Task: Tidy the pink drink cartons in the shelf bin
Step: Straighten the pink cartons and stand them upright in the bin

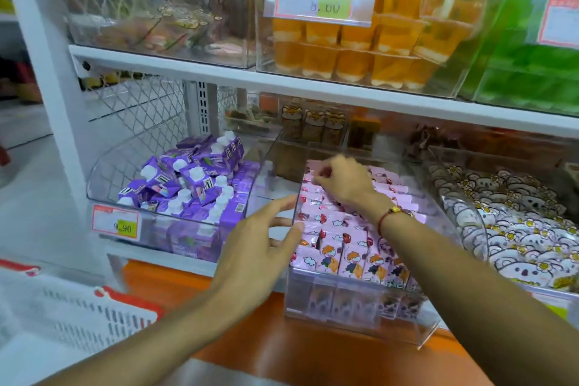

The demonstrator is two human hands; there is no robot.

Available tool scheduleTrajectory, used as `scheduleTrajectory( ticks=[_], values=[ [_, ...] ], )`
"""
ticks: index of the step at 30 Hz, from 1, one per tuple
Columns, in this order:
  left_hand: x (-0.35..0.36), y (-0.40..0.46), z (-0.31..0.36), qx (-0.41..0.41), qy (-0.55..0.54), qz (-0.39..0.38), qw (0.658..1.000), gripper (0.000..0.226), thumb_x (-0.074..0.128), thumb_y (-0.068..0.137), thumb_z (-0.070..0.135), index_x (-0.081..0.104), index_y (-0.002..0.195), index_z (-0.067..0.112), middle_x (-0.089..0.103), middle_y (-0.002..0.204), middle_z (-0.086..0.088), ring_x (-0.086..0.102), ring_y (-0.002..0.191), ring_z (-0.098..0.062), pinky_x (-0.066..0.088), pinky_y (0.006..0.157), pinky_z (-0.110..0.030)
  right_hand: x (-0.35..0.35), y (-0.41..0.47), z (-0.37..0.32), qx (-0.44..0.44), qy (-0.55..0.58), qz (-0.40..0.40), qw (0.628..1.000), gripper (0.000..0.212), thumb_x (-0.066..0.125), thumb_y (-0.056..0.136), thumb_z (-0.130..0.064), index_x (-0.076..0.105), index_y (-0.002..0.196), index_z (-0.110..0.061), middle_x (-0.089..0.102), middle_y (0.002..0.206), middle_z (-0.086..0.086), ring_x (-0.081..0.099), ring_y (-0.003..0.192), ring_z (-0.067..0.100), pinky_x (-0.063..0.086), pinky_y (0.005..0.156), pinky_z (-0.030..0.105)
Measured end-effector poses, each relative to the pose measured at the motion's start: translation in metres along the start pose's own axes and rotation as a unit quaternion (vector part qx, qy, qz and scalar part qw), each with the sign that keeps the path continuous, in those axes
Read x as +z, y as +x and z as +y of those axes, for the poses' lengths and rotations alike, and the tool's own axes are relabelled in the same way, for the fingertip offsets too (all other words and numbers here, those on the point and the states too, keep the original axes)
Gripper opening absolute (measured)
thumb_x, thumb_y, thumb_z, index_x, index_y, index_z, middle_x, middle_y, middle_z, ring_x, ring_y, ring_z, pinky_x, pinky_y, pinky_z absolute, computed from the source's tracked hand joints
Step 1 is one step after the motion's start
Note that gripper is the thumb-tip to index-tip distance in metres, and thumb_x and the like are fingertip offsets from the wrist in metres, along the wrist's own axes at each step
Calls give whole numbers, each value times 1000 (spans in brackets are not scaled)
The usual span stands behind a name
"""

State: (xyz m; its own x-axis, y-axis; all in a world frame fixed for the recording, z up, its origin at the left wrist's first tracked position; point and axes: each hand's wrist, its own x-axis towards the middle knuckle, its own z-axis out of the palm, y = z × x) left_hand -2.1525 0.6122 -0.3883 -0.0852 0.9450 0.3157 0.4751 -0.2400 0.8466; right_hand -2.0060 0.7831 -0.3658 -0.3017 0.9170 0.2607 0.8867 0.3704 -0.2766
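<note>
Reaching right hand (340, 180) deep into clear plastic shelf bin (357, 316), fingers curling onto rear small pink cartoon-printed drink cartons (344, 247); rows running front-to-back. Bracing left hand (253, 247), fingers spread, against bin's near-left wall.

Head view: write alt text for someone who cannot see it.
A person's right hand reaches into a clear shelf bin of pink drink cartons, fingers curled on the back rows, while the left hand rests open against the bin's left wall. A bin of purple cartons sits to the left.
</note>
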Motion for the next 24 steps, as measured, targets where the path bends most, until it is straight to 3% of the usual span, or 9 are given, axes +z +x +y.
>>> scheduleTrajectory(
  ticks=[2, 4, 6, 8, 11, 13, 16, 19, 24],
  values=[
    [-1, 0, 0, 8, 19, 6, 1000, 40, 59, 90, 37, 45, 99, 74, 61, 91, 29, 65, 78, 6, 53, 78, -27, -7, 3, 2, 1, 20, -82, 996, 33, 50, 97, -23, 66, 77, -2, 71, 88, 15, 64, 69, 25, 56, 70, 43],
    [-1, 1, 1, 15, 33, 2, 999, 39, 55, 93, 38, 45, 108, 72, 63, 96, 26, 66, 79, 1, 53, 79, -33, -21, 2, 1, -10, 48, -140, 989, 36, 45, 99, -23, 56, 65, -14, 63, 72, 11, 53, 60, 20, 47, 62, 35],
    [0, 1, 1, 17, 41, 1, 999, 36, 53, 94, 38, 48, 123, 59, 64, 103, 21, 65, 83, 0, 53, 79, -37, -32, -3, -3, -27, 46, -142, 988, 17, 47, 98, -25, 63, 91, -23, 59, 82, 4, 52, 71, 17, 41, 65, 30],
    [0, 2, 1, 10, 35, 6, 999, 37, 55, 93, 36, 50, 126, 52, 66, 105, 18, 64, 91, -2, 53, 81, -39, -33, -9, -7, -57, 19, -91, 994, 24, 56, 93, -27, 64, 113, -17, 62, 101, 1, 56, 88, 18, 43, 73, 30],
    [-3, 4, 3, 3, 12, 3, 1000, 32, 60, 91, 31, 56, 116, 50, 67, 97, 22, 59, 96, 10, 52, 85, -31, -23, -19, -10, -58, -31, -62, 996, 30, 64, 89, -31, 70, 101, -4, 69, 108, 9, 62, 96, 26, 49, 77, 35],
    [-6, 5, 4, 1, 4, -14, 1000, 30, 62, 89, 30, 53, 105, 53, 64, 93, 29, 57, 92, 16, 49, 82, -23, -19, -20, -11, -27, -42, -69, 996, 27, 65, 89, -31, 72, 100, -8, 68, 114, 8, 61, 104, 27, 50, 85, 37],
    [-9, 4, 5, 1, -4, -27, 1000, 29, 64, 88, 29, 53, 106, 51, 62, 92, 30, 57, 90, 18, 46, 78, -15, -19, -20, -14, -7, -24, -61, 998, 17, 66, 89, -30, 72, 90, -14, 69, 110, 7, 61, 103, 25, 50, 88, 39],
    [-10, 4, 5, 2, -8, -25, 1000, 30, 64, 89, 28, 52, 107, 49, 63, 99, 27, 56, 90, 19, 45, 79, -14, -23, -26, -16, 6, 64, 1, 998, 14, 65, 90, -24, 68, 77, -20, 73, 96, 5, 65, 89, 20, 50, 82, 33],
    [-10, 7, 5, -8, -5, -33, 999, 32, 64, 88, 30, 54, 114, 44, 62, 104, 25, 55, 90, 21, 41, 78, -10, -35, -44, -31, 45, 259, 163, 951, 13, 60, 93, -19, 69, 97, -11, 69, 93, 3, 61, 85, 11, 45, 76, 21]
  ],
)
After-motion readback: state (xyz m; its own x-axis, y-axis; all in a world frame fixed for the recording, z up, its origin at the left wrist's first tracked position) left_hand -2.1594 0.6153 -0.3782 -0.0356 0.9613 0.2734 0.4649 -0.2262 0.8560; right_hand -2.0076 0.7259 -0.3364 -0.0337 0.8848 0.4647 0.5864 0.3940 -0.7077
